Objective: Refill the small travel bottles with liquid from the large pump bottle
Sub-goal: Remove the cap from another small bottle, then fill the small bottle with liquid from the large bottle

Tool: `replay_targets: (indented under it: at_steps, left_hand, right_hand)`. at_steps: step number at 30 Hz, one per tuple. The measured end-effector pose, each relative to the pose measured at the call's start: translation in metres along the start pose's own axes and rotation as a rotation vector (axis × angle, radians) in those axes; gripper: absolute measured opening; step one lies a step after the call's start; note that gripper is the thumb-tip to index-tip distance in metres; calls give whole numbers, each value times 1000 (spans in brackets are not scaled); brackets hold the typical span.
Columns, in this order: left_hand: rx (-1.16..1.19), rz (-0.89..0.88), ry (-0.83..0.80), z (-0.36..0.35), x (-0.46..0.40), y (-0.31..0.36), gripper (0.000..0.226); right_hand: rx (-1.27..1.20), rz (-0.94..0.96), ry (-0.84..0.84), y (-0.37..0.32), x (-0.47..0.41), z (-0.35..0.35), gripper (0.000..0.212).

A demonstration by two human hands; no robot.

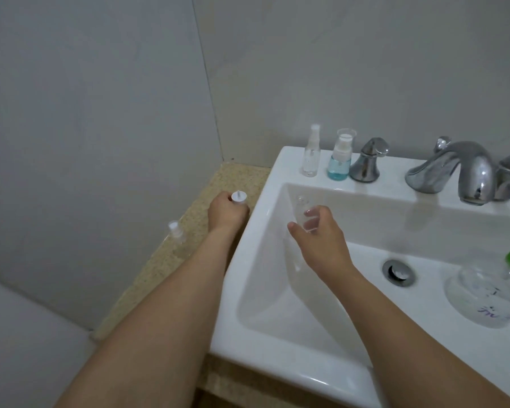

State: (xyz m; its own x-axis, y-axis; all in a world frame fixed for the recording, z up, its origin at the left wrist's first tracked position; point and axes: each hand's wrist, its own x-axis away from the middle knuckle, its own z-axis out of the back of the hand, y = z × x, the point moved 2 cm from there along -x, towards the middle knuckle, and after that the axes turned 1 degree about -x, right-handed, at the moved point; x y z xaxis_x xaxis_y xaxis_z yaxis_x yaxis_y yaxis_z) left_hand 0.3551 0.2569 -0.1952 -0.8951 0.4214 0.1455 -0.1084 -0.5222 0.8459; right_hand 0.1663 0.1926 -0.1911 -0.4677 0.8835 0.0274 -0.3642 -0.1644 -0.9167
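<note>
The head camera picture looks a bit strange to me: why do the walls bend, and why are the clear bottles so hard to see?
In the head view, the wide-angle lens bows the wall seams and stretches the forearms; soft, dim light casts only faint shadows; the faucet shows bright glare; the clear bottle in the right hand fades into the white sink.

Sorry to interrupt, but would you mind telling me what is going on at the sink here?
A person is working through small travel bottles at a white sink. The right hand holds an uncapped clear bottle over the basin, while the left hand holds its white spray cap over the speckled counter. Another clear spray bottle lies on that counter. Two more stand on the sink's back ledge: a clear one and one with blue liquid. A large clear bottle with a green top lies in the basin.
</note>
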Motion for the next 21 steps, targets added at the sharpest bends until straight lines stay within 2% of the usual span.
replay_targets:
  at_steps: [4, 5, 7, 10, 12, 16, 19, 21]
  left_hand:
    - [40, 35, -17, 7, 5, 10, 54]
    - [81, 39, 5, 11, 9, 14, 57]
    - [133, 18, 70, 18, 21, 27, 55]
    - [53, -120, 166, 23, 42, 47, 45]
    - [23, -195, 158, 18, 62, 63, 37]
    - [31, -240, 24, -7, 109, 93, 20]
    - [16, -184, -191, -35, 142, 111, 27]
    - [-18, -134, -321, -52, 159, 119, 22]
  right_hand:
    - [-42, -51, -35, 0, 5, 1, 31]
    - [-47, -58, -47, -2, 8, 3, 31]
    - [-62, -68, -65, -7, 13, 8, 32]
    - [-84, -87, -83, -14, 22, 24, 32]
    - [-84, -80, -94, -17, 29, 40, 32]
    - [-35, -80, -75, -9, 51, 83, 32]
    - [-6, -109, -62, 7, 66, 119, 36]
    - [11, -121, -65, 16, 74, 138, 36]
